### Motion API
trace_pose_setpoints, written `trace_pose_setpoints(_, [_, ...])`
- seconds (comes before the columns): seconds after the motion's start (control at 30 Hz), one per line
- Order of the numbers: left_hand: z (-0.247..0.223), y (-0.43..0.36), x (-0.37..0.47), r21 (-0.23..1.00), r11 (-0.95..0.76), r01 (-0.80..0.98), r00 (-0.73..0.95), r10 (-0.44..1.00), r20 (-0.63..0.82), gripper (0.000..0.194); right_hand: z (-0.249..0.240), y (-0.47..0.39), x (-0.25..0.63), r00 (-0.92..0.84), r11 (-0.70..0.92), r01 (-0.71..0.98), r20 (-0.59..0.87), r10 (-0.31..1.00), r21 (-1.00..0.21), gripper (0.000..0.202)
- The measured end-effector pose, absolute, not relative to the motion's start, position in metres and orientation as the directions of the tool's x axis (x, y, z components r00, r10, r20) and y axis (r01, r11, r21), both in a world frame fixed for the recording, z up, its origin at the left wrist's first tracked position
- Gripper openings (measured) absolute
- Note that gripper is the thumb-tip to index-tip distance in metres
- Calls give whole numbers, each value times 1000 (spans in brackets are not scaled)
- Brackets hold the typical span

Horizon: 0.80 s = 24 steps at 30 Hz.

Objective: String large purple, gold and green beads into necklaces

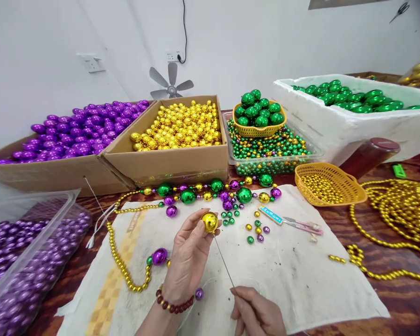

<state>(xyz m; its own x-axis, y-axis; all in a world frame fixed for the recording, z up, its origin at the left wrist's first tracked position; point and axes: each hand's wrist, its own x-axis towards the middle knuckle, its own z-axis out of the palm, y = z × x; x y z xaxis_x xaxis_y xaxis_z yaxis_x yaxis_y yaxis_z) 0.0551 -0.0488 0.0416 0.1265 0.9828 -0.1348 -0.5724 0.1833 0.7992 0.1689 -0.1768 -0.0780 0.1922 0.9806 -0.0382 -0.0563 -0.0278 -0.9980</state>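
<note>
My left hand (pixel 192 247), with a dark red bead bracelet at the wrist, pinches a large shiny gold bead (pixel 209 221) above the white cloth. My right hand (pixel 254 310) grips a long thin needle (pixel 224 263), whose far tip meets the underside of the gold bead; I cannot tell whether it is inside the hole. Beyond my hands lies a strand of green, purple and gold beads (pixel 188 196), its small gold beads (pixel 121 266) curving down the left. Loose small beads (pixel 258 230) are scattered right of my left hand. A purple bead (pixel 199 294) lies beside the bracelet.
Cardboard boxes hold purple beads (pixel 80 130) and gold beads (pixel 182 123) at the back. A clear tub (pixel 276 165) carries a basket of green beads. A white foam box (pixel 336 126), yellow basket (pixel 331 198), blue-handled cutter (pixel 271 215) and gold bead strings (pixel 399 210) are rightward.
</note>
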Motion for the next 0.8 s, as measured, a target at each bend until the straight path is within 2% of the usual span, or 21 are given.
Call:
trace_pose_setpoints(0.47, [34,-53,57,780,231,-581,143,973,-182,25,-64,-174,171,179,-36,-91,-52,982,-995,35])
trace_pose_setpoints(0.6, [32,-62,61,824,212,-526,138,977,-163,28,-63,-171,168,193,-42,-88,-58,980,-995,37])
trace_pose_setpoints(0.8, [30,-80,60,912,106,-396,91,993,-75,30,-61,-167,159,271,30,-76,9,963,-997,32])
